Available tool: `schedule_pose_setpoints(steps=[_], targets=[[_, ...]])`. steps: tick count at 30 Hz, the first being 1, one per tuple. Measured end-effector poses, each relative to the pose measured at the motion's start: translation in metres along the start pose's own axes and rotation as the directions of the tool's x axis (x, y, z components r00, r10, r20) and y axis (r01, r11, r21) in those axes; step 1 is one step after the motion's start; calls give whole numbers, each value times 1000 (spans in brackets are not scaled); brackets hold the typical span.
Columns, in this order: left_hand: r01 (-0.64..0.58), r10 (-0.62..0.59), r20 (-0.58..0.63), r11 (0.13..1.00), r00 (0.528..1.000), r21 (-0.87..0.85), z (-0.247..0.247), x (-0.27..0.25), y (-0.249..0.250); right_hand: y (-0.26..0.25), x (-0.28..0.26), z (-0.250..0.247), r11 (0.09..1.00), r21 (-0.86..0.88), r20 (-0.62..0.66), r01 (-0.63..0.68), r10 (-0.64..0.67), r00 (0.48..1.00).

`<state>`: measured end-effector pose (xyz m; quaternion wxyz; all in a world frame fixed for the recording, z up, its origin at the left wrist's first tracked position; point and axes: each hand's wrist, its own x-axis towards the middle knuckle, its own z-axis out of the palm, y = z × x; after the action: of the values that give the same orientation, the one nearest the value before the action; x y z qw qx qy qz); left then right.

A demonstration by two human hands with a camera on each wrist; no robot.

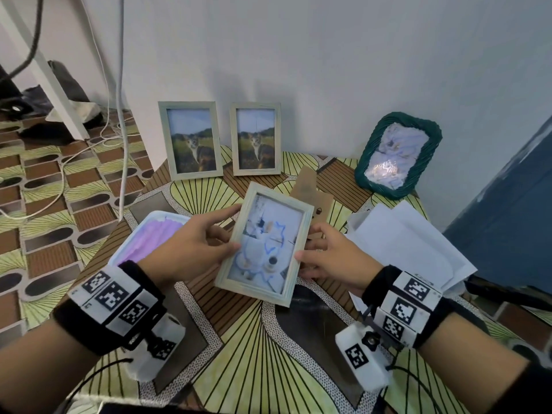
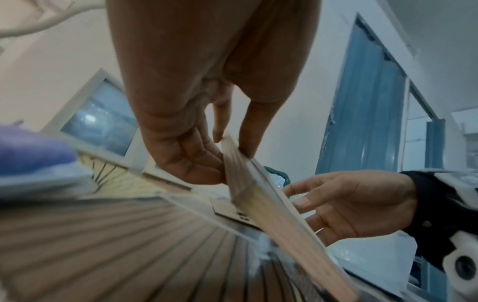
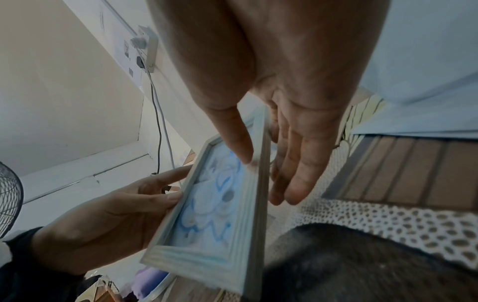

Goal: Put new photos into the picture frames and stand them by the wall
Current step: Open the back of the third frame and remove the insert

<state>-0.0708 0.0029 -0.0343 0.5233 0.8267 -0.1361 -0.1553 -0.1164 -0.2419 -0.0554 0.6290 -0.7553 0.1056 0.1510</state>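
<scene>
I hold a pale wooden picture frame (image 1: pixel 264 243) tilted above the patterned table (image 1: pixel 245 348), its glass side up, with a pale blue-and-white photo in it. My left hand (image 1: pixel 222 231) grips its left edge, thumb on the front and fingers behind. My right hand (image 1: pixel 310 249) pinches the right edge, with the thumb on the moulding and straight fingers behind the frame (image 3: pixel 207 214). Two matching frames with cat photos (image 1: pixel 191 140) (image 1: pixel 256 138) stand against the wall. A green woven frame (image 1: pixel 398 153) leans there too. The held frame's side strip (image 2: pixel 271 214) is blurred in the left wrist view.
A brown cardboard backing (image 1: pixel 313 192) lies on the table behind the held frame. White paper sheets (image 1: pixel 403 243) are stacked at the right. A white tray with a purple cloth (image 1: pixel 149 234) sits at the left. Cables (image 1: pixel 119 115) hang left of the table, and a blue door (image 1: pixel 507 219) is at the right.
</scene>
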Motion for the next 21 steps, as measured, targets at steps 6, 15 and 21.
schedule_pose_setpoints(steps=[6,15,21], targets=[[77,-78,15,996,997,47,-13,10,12,-13,-5,4,998,3,49,-57,56,997],[-103,86,60,917,994,386,-39,9,18,-18,-2,3,998,-50,-20,39,-40,999],[-502,381,334,554,862,664,-33,6,40,-31,4,-2,994,48,-84,98,-94,992]])
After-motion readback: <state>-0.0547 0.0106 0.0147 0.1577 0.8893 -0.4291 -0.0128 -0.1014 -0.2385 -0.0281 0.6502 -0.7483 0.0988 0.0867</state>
